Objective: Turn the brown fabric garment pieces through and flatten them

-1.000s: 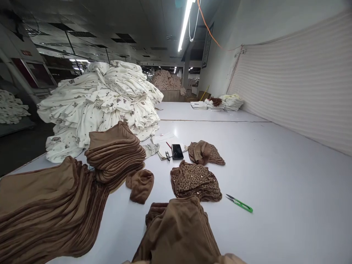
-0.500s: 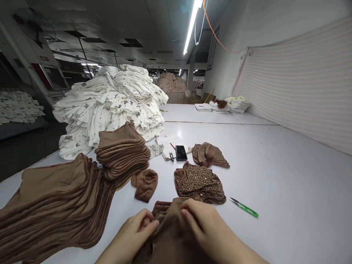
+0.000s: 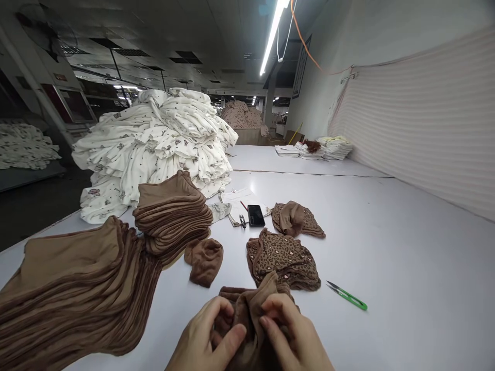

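A brown fabric piece lies bunched between my hands at the front of the table, its lower part cut off by the view's edge. My left hand curls around its left side, fingers bent into the cloth. On the other side my right hand pinches a fold between thumb and fingers. Folded brown pieces show just behind. Beyond them sits a stack of leopard-print pieces. To the left of that stack lies a small crumpled brown piece.
Two tall stacks of brown pieces stand on the left, before a large heap of white printed cloth. Green thread snips lie at right. A phone, papers and another leopard-print pile are farther back.
The brown fabric has been gathered into a narrower bunch. My right hand has moved down and my left hand has shifted right, so they are closer together.
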The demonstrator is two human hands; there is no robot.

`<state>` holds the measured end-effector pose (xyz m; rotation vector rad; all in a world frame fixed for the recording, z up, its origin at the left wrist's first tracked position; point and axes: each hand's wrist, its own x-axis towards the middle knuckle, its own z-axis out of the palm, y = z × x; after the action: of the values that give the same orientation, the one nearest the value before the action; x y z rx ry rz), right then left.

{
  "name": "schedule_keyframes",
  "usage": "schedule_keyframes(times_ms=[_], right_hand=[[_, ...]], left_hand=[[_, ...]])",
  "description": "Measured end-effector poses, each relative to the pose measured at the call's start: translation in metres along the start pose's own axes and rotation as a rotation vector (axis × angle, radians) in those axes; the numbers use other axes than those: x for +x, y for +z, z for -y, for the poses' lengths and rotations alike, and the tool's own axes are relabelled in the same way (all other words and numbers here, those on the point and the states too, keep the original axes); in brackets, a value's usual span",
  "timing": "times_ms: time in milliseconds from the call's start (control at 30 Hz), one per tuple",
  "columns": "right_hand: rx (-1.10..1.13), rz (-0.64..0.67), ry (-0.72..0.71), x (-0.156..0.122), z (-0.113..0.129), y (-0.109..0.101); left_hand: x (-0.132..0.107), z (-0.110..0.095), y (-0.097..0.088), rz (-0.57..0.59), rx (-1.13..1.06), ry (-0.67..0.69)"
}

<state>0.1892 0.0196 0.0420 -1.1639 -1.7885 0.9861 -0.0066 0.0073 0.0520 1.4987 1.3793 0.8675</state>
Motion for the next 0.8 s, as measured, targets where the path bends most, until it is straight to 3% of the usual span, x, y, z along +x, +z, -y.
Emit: schedule_keyframes(times_ms=[67,233,333,467,533,667,800], right_hand=[[-0.06,0.025,-0.065,-0.006,0.0,-0.001],[-0.382,-0.118,-0.377,-0.002,-0.012,-0.002],[-0.6,-0.227,-0.581,0.004,-0.013,-0.002],[-0.874,-0.392,-0.861,0.006,0.007,-0.002],[-0.975,-0.435,-0.936,0.006,0.018,-0.005],[-1.13,-0.413,-0.952,0.005,0.023,-0.007],[-1.221,-0.401,-0.932,-0.003,0.012,0.003]], left_hand=[[0.008,-0.008,0.004,0.073,-0.165,-0.07],[0.01,-0.015,0.016,0.175,-1.071,-0.273],[0.004,-0.017,0.016,0.17,-1.312,-0.318],[0.001,-0.015,0.015,0.166,-1.336,-0.291],[0.0,-0.011,0.014,0.199,-1.272,-0.252],[-0.001,0.001,0.017,0.254,-1.053,-0.141],[0.0,0.01,0.02,0.211,-1.115,-0.202]])
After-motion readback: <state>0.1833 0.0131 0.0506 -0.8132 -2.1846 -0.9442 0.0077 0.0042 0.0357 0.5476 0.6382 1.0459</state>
